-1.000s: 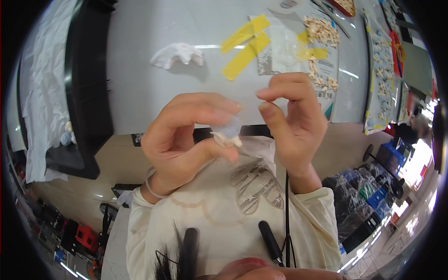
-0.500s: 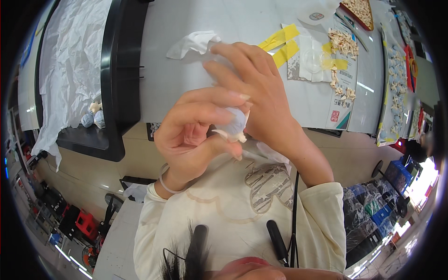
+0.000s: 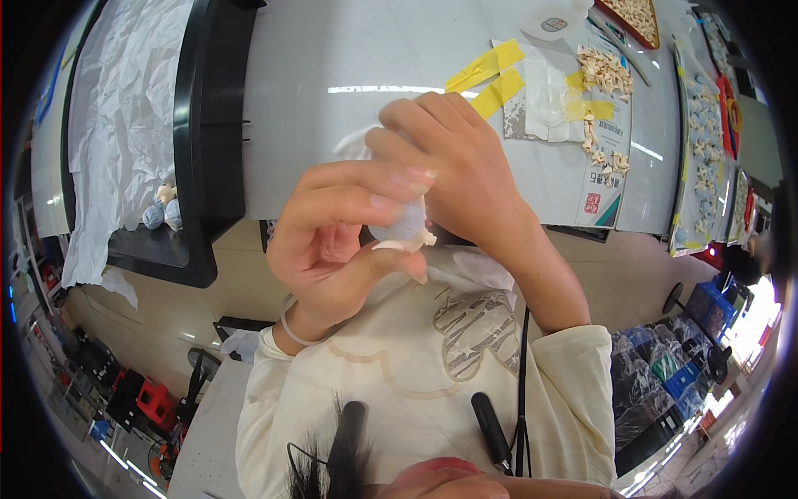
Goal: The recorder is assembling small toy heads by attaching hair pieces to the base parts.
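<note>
My left hand [image 3: 328, 224] is closed around a small figurine piece [image 3: 407, 226], pale blue and rounded with a cream edge and a little knob. Thumb and fingertips pinch it in front of my chest. Just beyond it, my right hand [image 3: 457, 145] has its fingers curled over a white cloth or tissue [image 3: 353, 146]. Part of the cloth shows between the two hands; the rest is hidden behind them. The right fingertips seem to grip it.
On the left stands a black tray [image 3: 195, 166] lined with crumpled white paper [image 3: 125, 125], holding similar blue-and-cream figurines [image 3: 164, 212]. Yellow tape strips [image 3: 499, 87], small cream pieces [image 3: 604, 73] and a red-rimmed tray [image 3: 636, 21] lie at the right. Farther right, a board [image 3: 698, 166] carries several bluish pieces.
My right hand has curled its spread fingers and drawn the white cloth nearer across the table. The left hand keeps the figurine piece in nearly the same place.
</note>
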Motion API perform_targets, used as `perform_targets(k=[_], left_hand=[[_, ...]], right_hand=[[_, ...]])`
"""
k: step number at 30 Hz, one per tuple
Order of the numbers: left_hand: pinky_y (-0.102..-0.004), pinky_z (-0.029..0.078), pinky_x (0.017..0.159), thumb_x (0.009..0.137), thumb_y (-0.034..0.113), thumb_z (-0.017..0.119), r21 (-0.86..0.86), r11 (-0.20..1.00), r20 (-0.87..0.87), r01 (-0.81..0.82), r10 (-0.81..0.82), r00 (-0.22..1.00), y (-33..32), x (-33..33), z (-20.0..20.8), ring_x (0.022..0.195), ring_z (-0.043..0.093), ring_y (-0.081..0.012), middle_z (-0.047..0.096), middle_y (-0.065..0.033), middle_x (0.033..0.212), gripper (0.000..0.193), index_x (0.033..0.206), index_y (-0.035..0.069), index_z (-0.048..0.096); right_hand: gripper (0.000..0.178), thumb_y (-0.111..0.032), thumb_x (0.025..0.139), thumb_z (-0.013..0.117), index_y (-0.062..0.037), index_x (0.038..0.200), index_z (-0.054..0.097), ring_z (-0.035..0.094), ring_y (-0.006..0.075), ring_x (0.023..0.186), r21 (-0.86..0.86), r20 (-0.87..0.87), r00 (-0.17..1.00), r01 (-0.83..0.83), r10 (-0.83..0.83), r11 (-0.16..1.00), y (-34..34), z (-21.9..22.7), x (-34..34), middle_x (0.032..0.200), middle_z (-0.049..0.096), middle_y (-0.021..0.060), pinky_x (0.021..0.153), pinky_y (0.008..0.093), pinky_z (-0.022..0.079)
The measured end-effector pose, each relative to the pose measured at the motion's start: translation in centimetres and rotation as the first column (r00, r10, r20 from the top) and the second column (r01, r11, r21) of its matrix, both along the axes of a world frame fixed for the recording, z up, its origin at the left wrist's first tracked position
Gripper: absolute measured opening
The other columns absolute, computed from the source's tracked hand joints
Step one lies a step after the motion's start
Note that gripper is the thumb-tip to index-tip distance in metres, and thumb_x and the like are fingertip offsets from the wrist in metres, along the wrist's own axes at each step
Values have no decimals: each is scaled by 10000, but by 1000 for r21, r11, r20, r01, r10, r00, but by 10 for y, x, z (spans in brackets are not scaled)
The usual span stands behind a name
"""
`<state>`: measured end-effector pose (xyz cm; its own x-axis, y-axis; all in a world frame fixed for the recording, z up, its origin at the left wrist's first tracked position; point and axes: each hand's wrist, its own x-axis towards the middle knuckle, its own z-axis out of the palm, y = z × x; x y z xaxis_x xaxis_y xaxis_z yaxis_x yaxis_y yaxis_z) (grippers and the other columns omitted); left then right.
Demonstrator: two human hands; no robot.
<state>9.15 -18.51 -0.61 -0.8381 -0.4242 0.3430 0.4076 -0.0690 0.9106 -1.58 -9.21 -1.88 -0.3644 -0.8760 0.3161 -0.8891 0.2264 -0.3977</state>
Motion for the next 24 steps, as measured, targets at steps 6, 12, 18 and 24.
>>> perform_targets(k=[6,12,18,24], left_hand=[[-328,517,718,564,-118,714,70,995,-158,69,-57,986,-5,0,-8,932,550,-288,508,-165,994,445,947,-24,509],[-330,495,722,565,-129,681,-125,991,-79,43,-53,995,-7,-3,-3,878,576,-270,546,-169,948,385,911,-22,549],[-319,503,696,571,-124,667,-394,905,-145,-161,111,983,-4,0,-11,840,588,-263,569,-140,902,355,888,-2,564],[-316,505,680,580,-115,673,-411,882,-146,-231,187,971,0,-1,-11,829,590,-263,578,-129,885,337,877,5,567]], right_hand=[[244,64,561,592,-38,782,588,542,218,678,-294,458,877,301,-142,907,26,28,0,725,531,61,598,308,444],[308,79,526,573,-70,792,615,512,197,594,-356,476,879,177,15,917,35,60,22,742,532,63,533,268,427],[277,-14,501,591,-30,777,614,476,179,556,-300,178,984,64,-10,952,42,56,23,748,529,69,478,254,376],[280,12,464,575,-27,737,631,473,176,557,-274,235,971,101,-36,956,39,63,17,719,535,76,469,248,377]])
